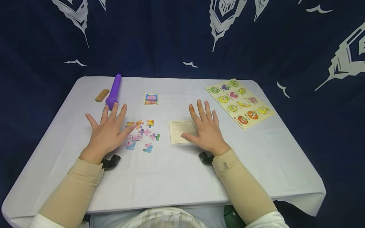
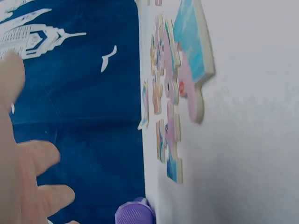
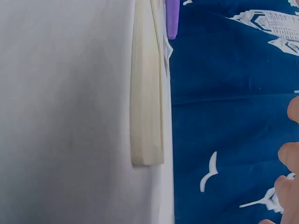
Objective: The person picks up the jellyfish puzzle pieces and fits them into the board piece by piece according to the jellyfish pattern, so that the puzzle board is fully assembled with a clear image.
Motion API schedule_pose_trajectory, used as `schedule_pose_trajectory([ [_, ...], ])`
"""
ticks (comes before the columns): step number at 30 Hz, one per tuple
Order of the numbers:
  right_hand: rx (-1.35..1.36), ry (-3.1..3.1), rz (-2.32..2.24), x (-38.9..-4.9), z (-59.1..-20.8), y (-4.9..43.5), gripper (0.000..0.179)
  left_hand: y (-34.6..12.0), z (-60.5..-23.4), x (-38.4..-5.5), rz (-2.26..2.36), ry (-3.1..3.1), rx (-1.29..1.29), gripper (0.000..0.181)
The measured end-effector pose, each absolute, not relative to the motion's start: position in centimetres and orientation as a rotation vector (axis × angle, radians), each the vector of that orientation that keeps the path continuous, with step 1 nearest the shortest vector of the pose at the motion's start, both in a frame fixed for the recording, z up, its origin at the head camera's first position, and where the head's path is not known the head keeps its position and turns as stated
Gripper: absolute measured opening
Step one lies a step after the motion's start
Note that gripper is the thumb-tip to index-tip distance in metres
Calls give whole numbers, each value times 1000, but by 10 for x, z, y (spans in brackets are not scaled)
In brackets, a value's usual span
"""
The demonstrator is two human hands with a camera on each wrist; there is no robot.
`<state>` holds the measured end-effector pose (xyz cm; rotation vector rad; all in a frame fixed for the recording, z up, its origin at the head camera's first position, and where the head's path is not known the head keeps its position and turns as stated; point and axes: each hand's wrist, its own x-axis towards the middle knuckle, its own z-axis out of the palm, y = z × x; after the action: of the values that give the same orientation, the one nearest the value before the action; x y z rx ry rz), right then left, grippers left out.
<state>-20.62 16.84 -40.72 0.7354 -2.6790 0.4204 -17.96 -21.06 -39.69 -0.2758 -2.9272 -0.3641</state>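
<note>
Where the white-covered desk (image 1: 165,177) lies left of centre, we find the puzzle pieces (image 1: 146,132) loose and scattered. The left grip (image 1: 106,136) is fanned wide, pinching nothing; its thumb crosses the left edge of the pieces in the head view. The right grip (image 1: 208,131) is likewise spread and holds nothing, over the right part of the wooden tray (image 1: 178,131), which lies just right of the pieces.

Progress, as we judge it: barely begun. We see no piece in the visible part of the tray; its right side is hidden by the right grip. Some pieces lie close together, but we cannot tell whether any are joined. All those we can see seem left to be fitted.

Far side: a small picture card (image 1: 151,99) beyond the pieces; a purple cylinder (image 1: 115,90) beside a wooden block (image 1: 102,95), far left; a fruit board (image 1: 239,103), far right, well apart from the pieces.
</note>
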Motion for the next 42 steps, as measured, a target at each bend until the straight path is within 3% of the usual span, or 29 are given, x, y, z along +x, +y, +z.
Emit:
schedule_pose_trajectory([
  [7, 618, -2611, 1139, -218, -420, 172, 74, -223, -395, -181, -493, -2912, -152, 73],
  [12, 407, -2536, 1198, -225, -430, 174, 36, -226, -398, -177, -579, -2903, -112, 63],
  [15, 335, -2542, 1170, -227, -431, 176, 24, -224, -396, -176, -644, -2917, -140, 50],
  [22, 251, -2632, 1136, -233, -433, 180, 20, -217, -395, -175, -702, -3032, -272, 21],
  [30, 380, -2826, 1092, -238, -432, 198, 20, -217, -397, -172, -642, -3090, -362, 25],
  [42, 492, -2906, 1282, -238, -437, 205, 25, -220, -402, -172, -625, -3114, -515, 15],
])
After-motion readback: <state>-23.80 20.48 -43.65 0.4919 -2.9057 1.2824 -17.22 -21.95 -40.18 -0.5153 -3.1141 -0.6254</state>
